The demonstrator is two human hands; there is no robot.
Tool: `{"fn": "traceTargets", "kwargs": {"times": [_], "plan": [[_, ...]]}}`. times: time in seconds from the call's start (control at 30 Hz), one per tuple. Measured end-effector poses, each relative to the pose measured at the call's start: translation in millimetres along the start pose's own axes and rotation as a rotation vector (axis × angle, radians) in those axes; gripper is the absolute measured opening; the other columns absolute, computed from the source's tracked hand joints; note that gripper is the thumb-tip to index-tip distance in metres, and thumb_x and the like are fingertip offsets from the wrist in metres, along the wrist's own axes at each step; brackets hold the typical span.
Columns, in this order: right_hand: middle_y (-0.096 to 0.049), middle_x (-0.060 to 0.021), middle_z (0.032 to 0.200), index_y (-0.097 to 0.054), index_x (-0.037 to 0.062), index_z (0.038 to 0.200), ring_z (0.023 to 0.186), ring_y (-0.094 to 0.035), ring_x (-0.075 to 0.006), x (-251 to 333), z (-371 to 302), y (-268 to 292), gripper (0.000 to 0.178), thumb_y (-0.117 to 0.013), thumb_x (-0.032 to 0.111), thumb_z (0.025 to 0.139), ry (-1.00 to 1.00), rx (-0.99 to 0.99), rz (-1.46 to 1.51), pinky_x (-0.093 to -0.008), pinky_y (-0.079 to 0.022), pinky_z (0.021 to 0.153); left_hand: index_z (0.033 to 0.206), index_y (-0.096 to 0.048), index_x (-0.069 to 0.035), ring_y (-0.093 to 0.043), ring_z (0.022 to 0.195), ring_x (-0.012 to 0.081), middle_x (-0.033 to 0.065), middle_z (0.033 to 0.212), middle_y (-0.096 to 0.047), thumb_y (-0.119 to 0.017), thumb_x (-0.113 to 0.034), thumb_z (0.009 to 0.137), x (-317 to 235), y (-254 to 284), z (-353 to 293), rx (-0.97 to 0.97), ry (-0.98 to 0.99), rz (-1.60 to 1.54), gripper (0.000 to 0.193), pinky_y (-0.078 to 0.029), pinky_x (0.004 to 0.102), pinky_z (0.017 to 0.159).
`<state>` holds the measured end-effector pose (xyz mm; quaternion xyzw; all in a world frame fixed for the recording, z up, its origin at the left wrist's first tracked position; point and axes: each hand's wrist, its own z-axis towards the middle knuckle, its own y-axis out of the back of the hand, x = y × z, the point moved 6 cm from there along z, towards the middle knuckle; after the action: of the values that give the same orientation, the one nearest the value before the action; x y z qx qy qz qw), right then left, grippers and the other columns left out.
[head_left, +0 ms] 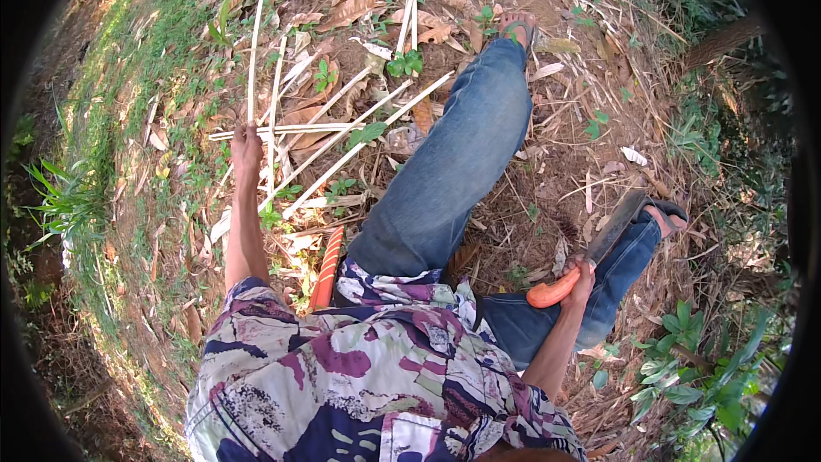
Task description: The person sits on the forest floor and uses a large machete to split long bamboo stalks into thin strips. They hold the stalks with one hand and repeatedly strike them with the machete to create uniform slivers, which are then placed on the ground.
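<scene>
My left hand (246,144), fingers closed, grips the lower end of a long pale stick (256,60) that points away from me. Several similar pale, straight-cut sticks (368,141) lie crossed on the leafy ground to the right of this hand, and one pair (299,129) lies right beside it. Over my bent right leg, my right hand (580,281) is wrapped round the orange handle (552,289) of a large knife. Its broad dark blade (617,224) points away to the right, toward my right foot.
My left leg (457,150) in blue jeans stretches forward, with a sandaled foot (518,30) at its end. An orange striped, flat piece (327,267) lies by my left hip. Dry leaves (351,10) and small green plants cover the soil. A leafy shrub (684,355) grows at the right.
</scene>
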<state>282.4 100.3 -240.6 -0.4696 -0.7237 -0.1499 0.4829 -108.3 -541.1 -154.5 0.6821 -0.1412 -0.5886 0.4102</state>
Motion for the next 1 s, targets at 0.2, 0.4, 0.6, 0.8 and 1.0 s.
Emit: {"fn": "traceTargets", "kwargs": {"times": [0.2, 0.4, 0.6, 0.8, 1.0], "plan": [[-0.054, -0.005, 0.067, -0.053, 0.0015, 0.092, 0.056, -0.054, -0.0137, 61.0, -30.7, -25.4, 0.015, -0.061, 0.005, 0.08, 0.341, -0.036, -0.272, -0.0261, -0.046, 0.05, 0.112, -0.059, -0.006, -0.033, 0.052, 0.0039, -0.0055, 0.062, -0.04, -0.052, -0.029, 0.095, -160.4, -26.7, -63.6, 0.323, -0.257, -0.536, 0.03, -0.024, 0.0198, 0.045], [-0.056, -0.01, 0.067, -0.056, 0.0035, 0.09, 0.06, -0.059, -0.0233, 169.9, -80.8, -101.1, 0.018, -0.066, 0.013, 0.078, 0.802, -0.257, -0.94, -0.0337, -0.047, 0.057, 0.121, -0.053, -0.004, -0.033, 0.046, 0.0039, -0.0049, 0.058, -0.037, -0.039, -0.029, 0.1, -349.3, -69.3, -162.4, 0.907, -0.359, -0.868, 0.036, -0.028, 0.019, 0.042], [-0.062, -0.0143, 0.077, -0.058, 0.0082, 0.096, 0.073, -0.063, -0.0333, 246.2, -102.1, -168.7, 0.028, -0.067, 0.013, 0.07, 1.104, -0.226, -1.164, -0.0398, -0.048, 0.061, 0.117, -0.044, -0.01, -0.036, 0.041, 0.0062, -0.0006, 0.062, -0.042, -0.035, -0.03, 0.101, -425.2, -109.4, -241.8, 1.305, -0.257, -1.002, 0.028, -0.026, 0.0195, 0.037], [-0.061, -0.0131, 0.08, -0.056, 0.0063, 0.096, 0.07, -0.061, -0.0343, 265.4, -83.0, -195.5, 0.031, -0.069, 0.017, 0.069, 1.202, -0.061, -1.333, -0.042, -0.047, 0.06, 0.105, -0.05, -0.005, -0.037, 0.042, 0.006, -0.0032, 0.059, -0.038, -0.035, -0.025, 0.1, -432.7, -158.8, -267.5, 1.532, -0.209, -0.982, 0.026, -0.034, 0.0219, 0.04], [-0.06, -0.0167, 0.071, -0.059, 0.0063, 0.094, 0.068, -0.061, -0.0344, 251.0, -53.2, -203.1, 0.032, -0.07, 0.012, 0.064, 1.228, -0.002, -1.414, -0.0404, -0.048, 0.06, 0.097, -0.045, -0.005, -0.031, 0.038, 0.0039, -0.0063, 0.055, -0.034, -0.038, -0.019, 0.097, -416.0, -182.7, -303.0, 1.834, -0.043, -0.868, 0.016, -0.027, 0.0213, 0.034]]}}
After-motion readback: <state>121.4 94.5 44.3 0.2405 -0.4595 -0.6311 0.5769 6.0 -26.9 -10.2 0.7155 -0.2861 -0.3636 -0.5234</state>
